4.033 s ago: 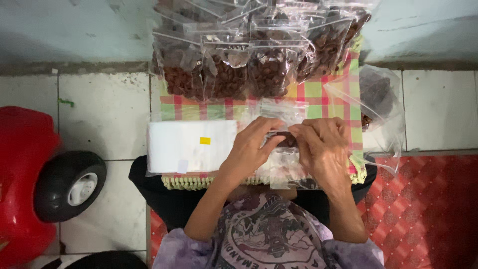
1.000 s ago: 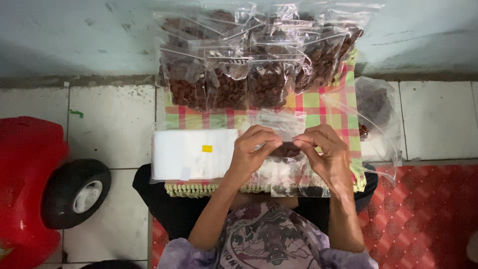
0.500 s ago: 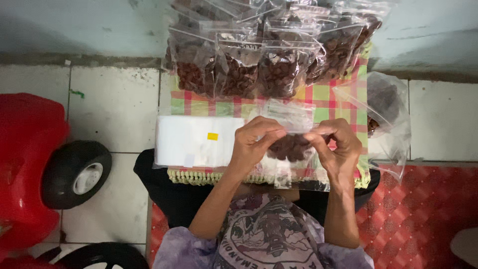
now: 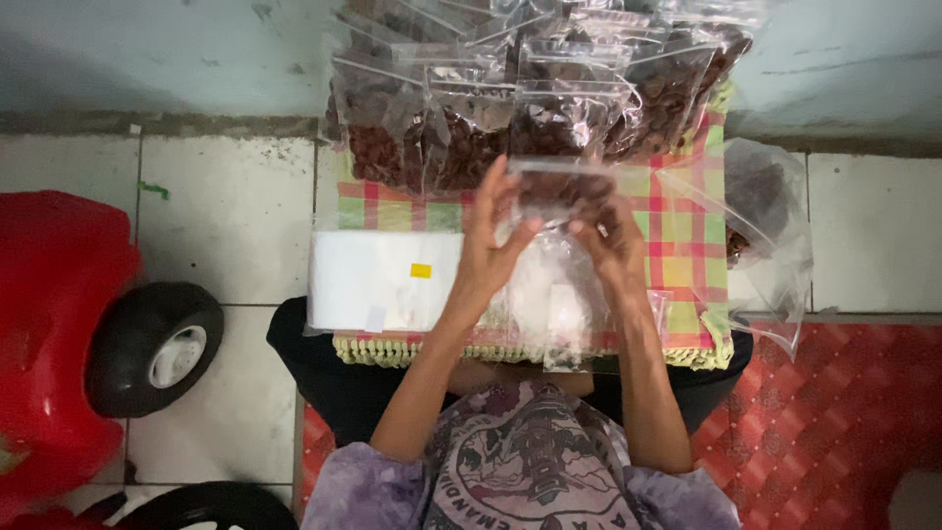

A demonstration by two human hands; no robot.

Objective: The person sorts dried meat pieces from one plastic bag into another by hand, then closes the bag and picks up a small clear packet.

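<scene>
- Hands met above the middle of the worktop: the left hand (image 4: 488,257) and the right hand (image 4: 610,245) together held up a small clear plastic pouch of dark brown pieces (image 4: 561,188), thumbs and fingers of each pinched along the sides of its top edge.
- That pouch hung just in front of the row of filled clear pouches with the same dark brown contents (image 4: 530,108), stacked leaning at the far end of the worktop against the pale wall.
- By that row, much of the packing looked done; the pouch in hand seemed filled, and whether its top was already pressed closed could not be told.
- A stack of flat empty clear bags with a small yellow sticker (image 4: 383,280) lay at the near left, suggesting more bags remained to fill; a large loose clear bag holding some dark pieces (image 4: 760,226) lay at the right edge.
- A checked red, green and yellow cloth (image 4: 677,265) covered the worktop.
- The back pouches were cut off by the upper frame, and crumpled plastic under the hands was hard to make out.
- A red plastic ride-on toy with a black wheel (image 4: 147,348) stood on the tiled floor at the left, partly cut off.
</scene>
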